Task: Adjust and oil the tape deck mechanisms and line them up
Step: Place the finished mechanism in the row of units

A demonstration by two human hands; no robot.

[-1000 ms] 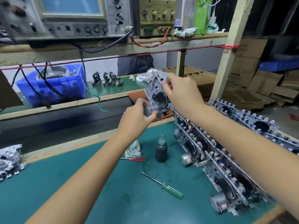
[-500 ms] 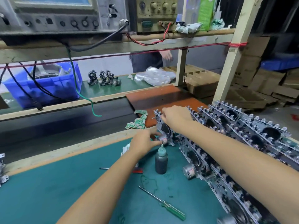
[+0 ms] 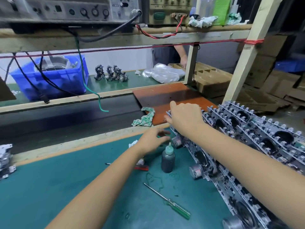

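Note:
A row of metal tape deck mechanisms (image 3: 219,177) leans along the right of the green mat (image 3: 66,187), with a second row (image 3: 267,136) behind it. My right hand (image 3: 184,118) holds the top edge of the front mechanism in the near row, thumb in front and fingers behind. My left hand (image 3: 151,141) hovers with loose, spread fingers and holds nothing, just left of that mechanism's small motor (image 3: 176,142). A dark oil bottle (image 3: 168,161) with a green nozzle stands upright right below it.
A green-handled screwdriver (image 3: 178,210) and a red-handled tool (image 3: 142,167) lie on the mat. A patterned rag (image 3: 144,119) sits by a brown board (image 3: 168,100). More mechanisms (image 3: 5,161) stand at the left edge. A blue bin (image 3: 54,83) and another person are behind.
Both hands lowered the mechanism from mid-air and set it at the front of the near row. My left hand let go of its motor and opened.

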